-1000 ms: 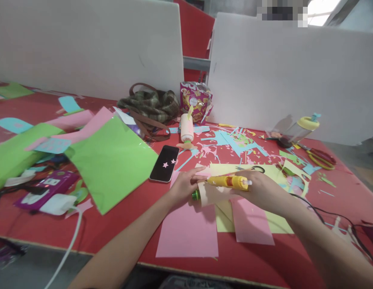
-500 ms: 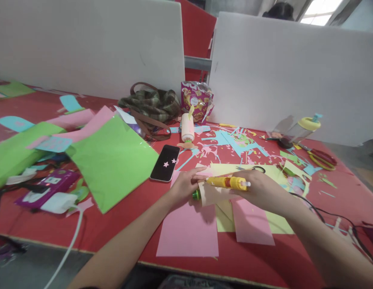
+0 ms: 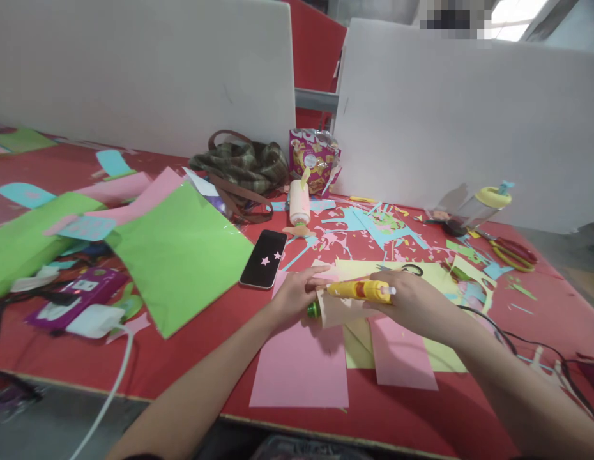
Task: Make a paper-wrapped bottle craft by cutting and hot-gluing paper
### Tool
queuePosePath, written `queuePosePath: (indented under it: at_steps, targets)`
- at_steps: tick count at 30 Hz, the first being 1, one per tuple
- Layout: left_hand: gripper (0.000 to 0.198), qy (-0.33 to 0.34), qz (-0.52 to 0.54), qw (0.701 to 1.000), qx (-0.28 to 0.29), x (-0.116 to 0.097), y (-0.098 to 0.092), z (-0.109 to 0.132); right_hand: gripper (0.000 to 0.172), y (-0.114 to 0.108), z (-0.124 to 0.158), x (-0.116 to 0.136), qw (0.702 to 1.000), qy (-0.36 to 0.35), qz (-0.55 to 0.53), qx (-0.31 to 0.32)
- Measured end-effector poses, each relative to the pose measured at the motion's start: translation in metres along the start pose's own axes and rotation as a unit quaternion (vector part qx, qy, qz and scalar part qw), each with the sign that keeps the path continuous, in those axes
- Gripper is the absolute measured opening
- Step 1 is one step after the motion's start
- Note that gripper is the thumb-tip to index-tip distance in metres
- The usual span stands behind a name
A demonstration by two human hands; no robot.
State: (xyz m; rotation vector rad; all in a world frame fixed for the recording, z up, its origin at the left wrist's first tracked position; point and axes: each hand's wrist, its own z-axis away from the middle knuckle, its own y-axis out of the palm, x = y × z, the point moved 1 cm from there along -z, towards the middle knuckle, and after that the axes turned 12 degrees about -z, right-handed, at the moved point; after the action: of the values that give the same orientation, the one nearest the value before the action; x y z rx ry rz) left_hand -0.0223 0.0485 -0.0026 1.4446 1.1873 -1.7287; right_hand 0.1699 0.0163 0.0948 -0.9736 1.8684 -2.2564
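My right hand (image 3: pixel 412 300) is closed round a yellow glue gun (image 3: pixel 361 290), its nozzle pointing left at a peach-coloured paper piece (image 3: pixel 338 306). My left hand (image 3: pixel 294 295) pinches the left edge of that paper, which wraps a small green object (image 3: pixel 312 311). Both hands hover over pink sheets (image 3: pixel 301 364) and a yellow sheet (image 3: pixel 435 281) on the red table (image 3: pixel 196 358).
A black phone (image 3: pixel 263 259) lies just left of my hands. Green paper sheets (image 3: pixel 179 255) and a purple box (image 3: pixel 81 291) with a white cable sit at the left. Paper scraps, scissors (image 3: pixel 512 252), a yellow-lidded bottle (image 3: pixel 479 206), a plaid bag (image 3: pixel 242 166) and white dividers stand behind.
Both hands and the glue gun have shifted very slightly up and left in view; the grips are unchanged.
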Motion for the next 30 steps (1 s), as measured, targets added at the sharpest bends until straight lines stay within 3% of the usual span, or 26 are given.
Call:
queuePosePath:
  at_steps: [21, 30]
  targets:
    - [0.045, -0.006, 0.008, 1.000, 0.004, 0.000, 0.000, 0.000, 0.014, -0.005, 0.003, -0.001, 0.999, 0.014, 0.032, -0.008]
    - [0.044, 0.001, -0.009, 1.000, 0.006, 0.001, -0.001, -0.001, 0.019, -0.009, 0.010, -0.007, 0.998, 0.051, 0.046, -0.015]
